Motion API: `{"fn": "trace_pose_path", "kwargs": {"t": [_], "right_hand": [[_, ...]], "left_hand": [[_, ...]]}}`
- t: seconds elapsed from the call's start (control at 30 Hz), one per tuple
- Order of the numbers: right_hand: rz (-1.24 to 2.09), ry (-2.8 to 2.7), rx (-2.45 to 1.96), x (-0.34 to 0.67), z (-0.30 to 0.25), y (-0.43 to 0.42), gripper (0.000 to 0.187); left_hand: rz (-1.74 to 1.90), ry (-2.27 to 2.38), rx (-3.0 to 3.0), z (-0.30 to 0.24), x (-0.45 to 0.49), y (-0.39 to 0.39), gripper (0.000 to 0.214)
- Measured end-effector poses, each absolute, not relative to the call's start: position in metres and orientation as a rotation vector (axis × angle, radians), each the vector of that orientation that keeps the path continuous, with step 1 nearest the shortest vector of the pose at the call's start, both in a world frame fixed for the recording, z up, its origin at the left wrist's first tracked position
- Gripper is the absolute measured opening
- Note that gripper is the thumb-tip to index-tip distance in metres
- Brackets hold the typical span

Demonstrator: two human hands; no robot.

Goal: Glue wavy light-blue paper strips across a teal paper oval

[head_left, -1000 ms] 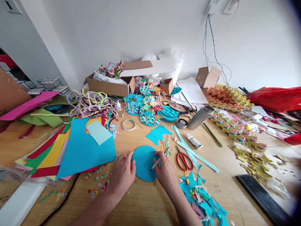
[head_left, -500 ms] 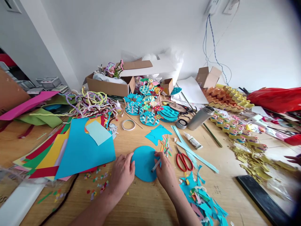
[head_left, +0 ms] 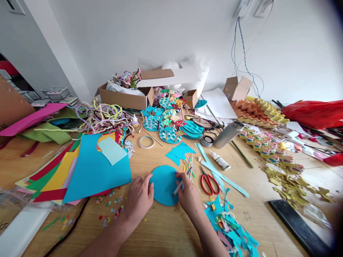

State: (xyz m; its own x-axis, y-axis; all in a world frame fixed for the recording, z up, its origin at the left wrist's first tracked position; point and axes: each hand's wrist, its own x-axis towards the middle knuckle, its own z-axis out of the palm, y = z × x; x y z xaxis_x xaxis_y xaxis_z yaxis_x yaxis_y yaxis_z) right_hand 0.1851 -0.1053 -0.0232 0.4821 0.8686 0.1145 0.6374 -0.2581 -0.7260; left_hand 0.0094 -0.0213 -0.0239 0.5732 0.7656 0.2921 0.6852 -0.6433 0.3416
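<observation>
A blue paper circle (head_left: pixel 164 185) lies in front of me on the wooden table. My left hand (head_left: pixel 139 192) grips its left edge between thumb and fingers. On the opposite edge, my right hand (head_left: pixel 187 189) touches the circle while holding a slim pen (head_left: pixel 178 188), whose dark tip points down over the paper. Red-handled scissors (head_left: pixel 209 184) rest to the right of my right hand. Blue paper offcuts (head_left: pixel 180 151) lie just beyond the circle, and narrow coloured paper strips (head_left: pixel 188 165) are beside them.
Coloured paper sheets (head_left: pixel 102 178) are stacked at left. Blue scraps (head_left: pixel 227 225) pile up at right, near a black phone (head_left: pixel 297 226). A glue bottle (head_left: pixel 220 160), light blue strips (head_left: pixel 225 178) and a metal flask (head_left: pixel 229 134) stand or lie farther back. Finished paper crafts (head_left: pixel 170 134) sit behind.
The circle has shifted very slightly, with both hands staying at its edges. Another person's hand at the far right has gone out of view.
</observation>
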Motion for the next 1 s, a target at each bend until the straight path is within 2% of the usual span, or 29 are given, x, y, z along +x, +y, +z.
{"fn": "trace_pose_path", "kwargs": {"t": [0.2,0.37,0.6,0.8,0.9,1.0], "right_hand": [[0.438,-1.281,-1.848,0.184,-0.03,-0.1,0.016],[0.314,-1.333,-1.886,0.186,-0.029,-0.107,0.017],[0.246,-1.319,-2.038,0.188,-0.029,-0.118,0.018],[0.217,-1.412,-2.095,0.183,-0.016,-0.12,0.028],[0.298,-1.593,-2.248,0.18,0.007,-0.137,0.036],[0.482,-1.858,-2.364,0.174,0.024,-0.159,0.037]], "left_hand": [[0.613,1.103,2.566,-0.027,0.011,-0.027,0.028],[0.717,1.121,2.542,-0.022,0.011,-0.024,0.026],[0.727,1.035,2.547,-0.02,0.011,-0.025,0.049],[0.667,1.062,2.586,-0.032,0.01,-0.026,0.051],[0.677,1.06,2.608,-0.035,0.01,-0.024,0.05],[0.67,1.058,2.63,-0.035,0.011,-0.025,0.05]]}}
